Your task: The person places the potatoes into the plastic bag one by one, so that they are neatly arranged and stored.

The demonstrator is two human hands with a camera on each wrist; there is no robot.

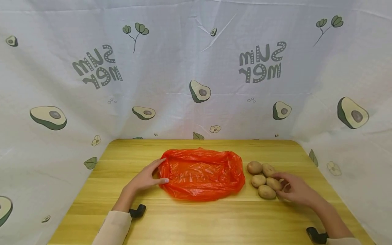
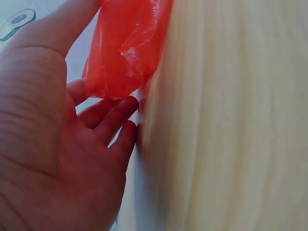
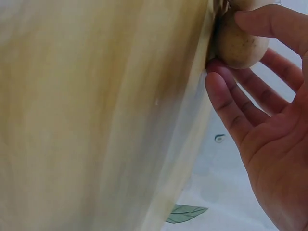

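"Tabletop of yellow wood-grain: what's on it?"

"An open-mouthed, translucent red plastic bag, with five tan, oval potatoes clustered just right of it."

"And the hands?"

"Left hand relaxed, thumb and fingers spread against the bag's left end; right hand gripping the rightmost potato with thumb and fingers."

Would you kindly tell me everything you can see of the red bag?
The bag is thin, glossy, crinkled, translucent-looking red plastic, longer from side to side. It lies low on the wooden table, mouth open upward, rim loosely bunched; nothing shows inside. It sits left of the potatoes, apart from them. The left hand touches its left end, thumb and fingers spread.
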